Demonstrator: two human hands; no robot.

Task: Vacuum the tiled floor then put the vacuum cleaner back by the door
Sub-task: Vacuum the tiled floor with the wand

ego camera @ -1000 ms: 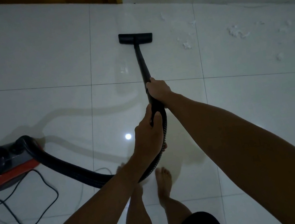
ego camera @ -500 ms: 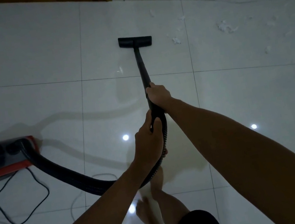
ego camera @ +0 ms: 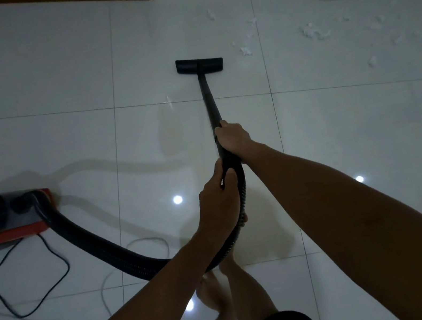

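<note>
Under my curled fingers sits the black rigid vacuum wand (ego camera: 209,103): my right hand (ego camera: 233,139) grips it higher up, my left hand (ego camera: 218,200) clamps round the black ribbed hose (ego camera: 91,238) just behind. Ahead of my fingers, the flat black floor nozzle (ego camera: 199,63) rests on the glossy white tiled floor (ego camera: 48,75), white fluff scraps (ego camera: 313,32) beyond it rightward. Left of my fingers lies the red-and-black canister vacuum cleaner (ego camera: 3,219), its thin black power cord (ego camera: 30,290) trailing.
</note>
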